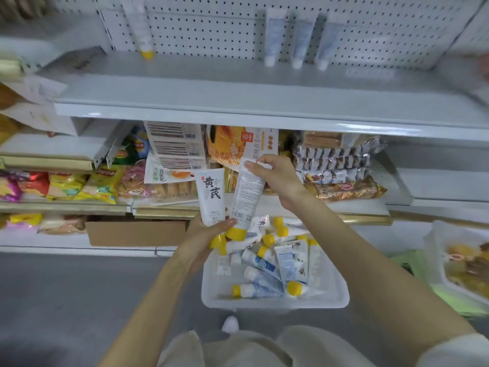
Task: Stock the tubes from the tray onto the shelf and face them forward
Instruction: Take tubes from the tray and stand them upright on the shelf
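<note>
My left hand [205, 238] grips the cap ends of two white tubes with yellow caps, held upright over the tray. One tube [211, 197] shows black characters on its front. The other tube [247, 193] shows its printed back, and my right hand [277, 178] pinches its top crimped end. Below them a clear plastic tray [341, 292] holds several more tubes, white with yellow caps and blue-white with white caps. On the grey shelf [238, 83] above, a yellow-capped tube [141, 30] stands at the left and three blue-white tubes [299, 35] stand at the right against the pegboard.
The shelf below the grey one is packed with snack bags and biscuit packs [336, 165]. A cardboard box [135, 231] sits on the lowest shelf to the left. A second tray with packaged food [465, 260] stands at the right. My shoe [230, 324] is on the grey floor.
</note>
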